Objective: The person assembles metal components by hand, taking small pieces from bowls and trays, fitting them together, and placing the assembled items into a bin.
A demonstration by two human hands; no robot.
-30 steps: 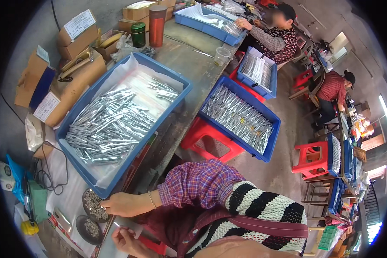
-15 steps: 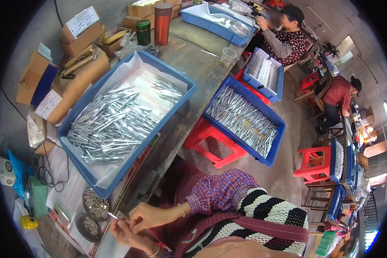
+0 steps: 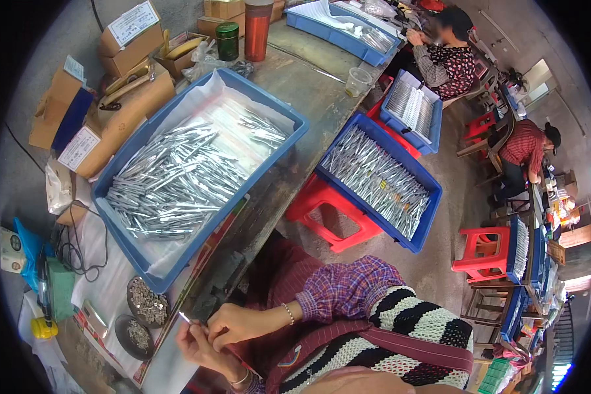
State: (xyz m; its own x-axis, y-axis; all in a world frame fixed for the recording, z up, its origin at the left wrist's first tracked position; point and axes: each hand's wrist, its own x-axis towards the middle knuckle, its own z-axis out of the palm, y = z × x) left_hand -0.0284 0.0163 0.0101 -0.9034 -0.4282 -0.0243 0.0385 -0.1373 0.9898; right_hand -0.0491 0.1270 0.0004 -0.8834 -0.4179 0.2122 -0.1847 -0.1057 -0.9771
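At the bench edge, my left hand (image 3: 202, 351) pinches a slim silvery metal piece (image 3: 185, 318), its tip jutting out past the fingertips. My right hand (image 3: 238, 326) is closed beside it, thumb and fingers pressed together at the left hand's fingers; whatever lies in that pinch is hidden. Close by on the bench are two dark round dishes. One dish (image 3: 132, 304) holds small silvery pieces, and the other dish (image 3: 120, 328) holds finer ones. Beyond them lies a paper-lined blue tray (image 3: 232, 209) with a heap of slim metal pieces (image 3: 184, 177).
A darker blue crate (image 3: 421, 244) of similar pieces rests on a red stool (image 3: 341, 234) right of the bench. Cardboard boxes (image 3: 130, 92), a green tin (image 3: 228, 41) and a red tumbler (image 3: 257, 33) stand along the back. Two people work farther off at the right.
The whole view has shifted slightly. Both hands stay together at the bench edge around the slim piece, which now points up and left more steeply. The seated person's head and hands have moved.
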